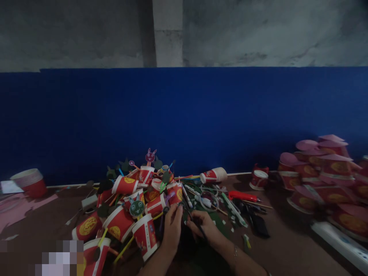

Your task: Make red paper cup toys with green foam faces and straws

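Near the bottom centre, my left hand (173, 226) has its fingers pinched together on something small and dark that I cannot make out. My right hand (202, 227) is just to its right, closed round dark-handled scissors (192, 215) whose blades point up toward the left fingertips. Beside my left hand lies a heap of red and white paper cups (146, 236), several with straws. A green rabbit-face cutout (137, 207) and a pink rabbit-face cutout (150, 156) stick up from the heap. Dark green paper (205, 255) lies beneath my hands.
A red glue gun or similar tool (243, 196), clear round rims (209, 200) and paper scraps lie to the right. Stacked cups (214, 175) lie behind. Pink-topped cups (336, 165) and a white power strip (342, 245) are far right; a cup stack (30, 183) stands far left.
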A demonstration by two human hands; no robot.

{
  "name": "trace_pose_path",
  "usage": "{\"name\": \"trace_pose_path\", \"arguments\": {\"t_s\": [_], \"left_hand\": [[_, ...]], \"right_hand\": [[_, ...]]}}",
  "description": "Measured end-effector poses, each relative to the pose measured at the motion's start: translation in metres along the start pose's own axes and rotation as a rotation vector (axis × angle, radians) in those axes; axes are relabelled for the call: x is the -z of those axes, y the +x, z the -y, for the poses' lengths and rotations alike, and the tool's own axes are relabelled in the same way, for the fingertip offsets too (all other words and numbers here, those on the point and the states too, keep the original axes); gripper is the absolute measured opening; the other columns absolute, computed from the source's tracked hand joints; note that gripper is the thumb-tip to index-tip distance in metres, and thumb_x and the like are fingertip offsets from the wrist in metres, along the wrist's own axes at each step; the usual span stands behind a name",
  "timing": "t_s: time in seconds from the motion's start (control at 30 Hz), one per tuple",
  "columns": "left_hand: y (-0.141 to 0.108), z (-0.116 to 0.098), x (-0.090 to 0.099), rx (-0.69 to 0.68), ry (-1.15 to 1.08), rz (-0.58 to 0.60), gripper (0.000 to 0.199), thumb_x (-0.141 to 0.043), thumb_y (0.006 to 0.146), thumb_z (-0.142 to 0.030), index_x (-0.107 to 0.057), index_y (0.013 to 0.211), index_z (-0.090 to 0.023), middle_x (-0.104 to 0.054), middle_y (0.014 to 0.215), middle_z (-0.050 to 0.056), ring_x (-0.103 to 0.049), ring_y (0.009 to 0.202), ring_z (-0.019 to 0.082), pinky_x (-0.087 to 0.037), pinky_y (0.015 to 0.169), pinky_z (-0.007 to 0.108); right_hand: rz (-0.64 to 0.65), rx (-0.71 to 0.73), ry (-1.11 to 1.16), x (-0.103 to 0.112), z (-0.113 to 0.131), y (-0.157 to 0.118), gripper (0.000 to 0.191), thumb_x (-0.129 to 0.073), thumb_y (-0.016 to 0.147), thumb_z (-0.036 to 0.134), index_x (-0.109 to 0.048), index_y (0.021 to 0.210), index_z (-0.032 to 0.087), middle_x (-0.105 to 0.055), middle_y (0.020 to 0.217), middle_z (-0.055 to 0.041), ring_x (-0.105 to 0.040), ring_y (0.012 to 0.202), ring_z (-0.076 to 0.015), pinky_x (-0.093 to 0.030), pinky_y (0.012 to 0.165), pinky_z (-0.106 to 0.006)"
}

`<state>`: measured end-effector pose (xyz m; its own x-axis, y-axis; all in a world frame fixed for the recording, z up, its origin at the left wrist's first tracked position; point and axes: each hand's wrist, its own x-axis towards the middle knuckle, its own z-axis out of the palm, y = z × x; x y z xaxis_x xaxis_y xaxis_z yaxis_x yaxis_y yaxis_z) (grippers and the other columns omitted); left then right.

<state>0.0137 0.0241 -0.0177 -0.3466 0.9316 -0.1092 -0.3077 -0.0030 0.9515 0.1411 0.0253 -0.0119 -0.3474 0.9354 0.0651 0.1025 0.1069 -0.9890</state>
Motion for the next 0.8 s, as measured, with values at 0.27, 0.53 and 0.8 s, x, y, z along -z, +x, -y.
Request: {"name": "trace_pose_path", "arguments": {"t_s": [0.27, 0.53, 0.8], "left_hand": [[0.0003, 0.0001, -0.0007, -0.034, 0.006, 0.16, 0.033, -0.074, 0.059, -0.045, -0.064, 0.072, -0.018, -0.063, 0.069, 0.001, -0.059, 0.078, 0.021, -0.045, 0.073, 0.029], [-0.0001, 0.0005, -0.001, 0.004, -0.024, 0.019, 0.042, -0.078, 0.053, -0.043, -0.065, 0.084, -0.017, -0.067, 0.085, 0.005, -0.059, 0.094, 0.025, -0.044, 0.083, 0.032], [0.0001, -0.0016, -0.0007, -0.018, 0.021, -0.005, 0.04, -0.077, 0.055, -0.045, -0.065, 0.082, -0.018, -0.067, 0.082, 0.004, -0.06, 0.089, 0.024, -0.044, 0.079, 0.031]], "right_hand": [[0.022, 0.015, 0.019, 0.001, 0.0024, -0.0018, 0.036, -0.067, 0.066, 0.049, -0.048, 0.064, 0.018, -0.046, 0.042, 0.008, -0.041, 0.035, -0.0067, -0.03, 0.037, -0.018], [0.013, -0.019, -0.01, 0.0016, 0.0051, -0.0019, 0.034, -0.066, 0.066, 0.047, -0.047, 0.062, 0.019, -0.044, 0.038, 0.0087, -0.037, 0.03, -0.006, -0.026, 0.032, -0.017], [0.012, -0.037, -0.005, 0.0004, 0.0022, -0.0012, 0.038, -0.068, 0.064, 0.05, -0.046, 0.061, 0.019, -0.042, 0.04, 0.0093, -0.038, 0.03, -0.0057, -0.026, 0.031, -0.017]]}}
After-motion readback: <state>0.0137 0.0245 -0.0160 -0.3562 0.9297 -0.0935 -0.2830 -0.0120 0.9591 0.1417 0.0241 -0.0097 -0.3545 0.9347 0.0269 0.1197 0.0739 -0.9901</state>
